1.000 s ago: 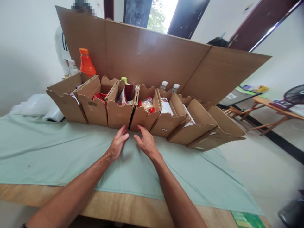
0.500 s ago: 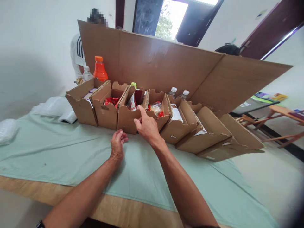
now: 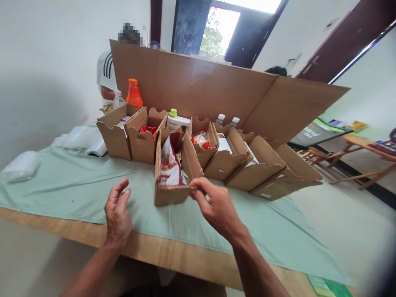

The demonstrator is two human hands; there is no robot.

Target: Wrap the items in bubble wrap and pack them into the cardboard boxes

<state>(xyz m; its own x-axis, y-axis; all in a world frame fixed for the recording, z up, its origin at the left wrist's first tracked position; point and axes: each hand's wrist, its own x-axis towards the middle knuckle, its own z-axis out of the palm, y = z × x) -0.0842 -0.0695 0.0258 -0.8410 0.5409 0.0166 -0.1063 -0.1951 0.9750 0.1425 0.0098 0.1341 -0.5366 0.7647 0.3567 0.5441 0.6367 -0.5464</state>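
Note:
My right hand (image 3: 213,204) pinches the front corner of a narrow cardboard box (image 3: 171,196), which stands forward of the row. Inside it leans a white and red packet (image 3: 170,163), with smaller items behind that I cannot make out. My left hand (image 3: 119,210) hovers over the cloth to the left of this box, fingers apart and holding nothing. Behind the pulled-out box, a white bottle with a yellow-green cap (image 3: 177,120) shows in the gap. Left of the gap, a neighbouring cardboard box (image 3: 140,147) holds a red packet (image 3: 148,131).
More cardboard boxes (image 3: 227,163) stand in the row to the right. A tall cardboard panel (image 3: 198,78) rises behind, near an orange bottle (image 3: 134,95) and clear bottles. Bubble-wrapped bundles (image 3: 23,165) lie left on the green cloth (image 3: 80,185). A person (image 3: 107,74) is beyond the panel.
My right hand has taken hold of one box and drawn it out of the row towards me. My left hand has moved left and nearer to me. The white bottle behind shows more.

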